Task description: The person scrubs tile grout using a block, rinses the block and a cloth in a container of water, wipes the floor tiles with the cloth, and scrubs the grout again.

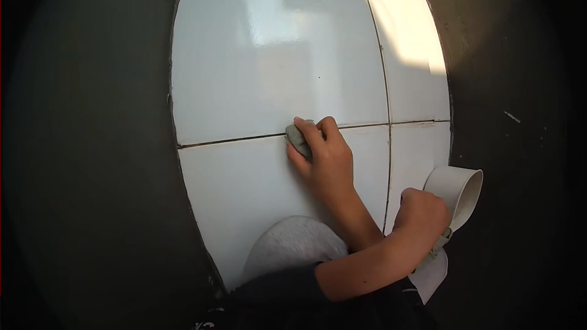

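My right hand (330, 162) is closed on a small grey-green lump (298, 137), perhaps a sponge or a folded cloth. It presses this against the dark joint line between two white tiles (244, 192). My left forearm crosses over the right one. At the lower right, my left hand (423, 215) is closed at the side of a white cup-like container (452, 186), which is tilted with its mouth facing right. The fingers' grip on it is partly hidden. Below that hand, a greenish strip (441, 241) and a pale flat piece (431, 278) show; I cannot make out what they are.
Dark floor (92, 146) borders the tiled strip on the left, and more dark surface (507, 85) lies on the right. A light-grey knee (296, 241) rests low in the middle. Bright sunlight falls on the upper right tiles (406, 24).
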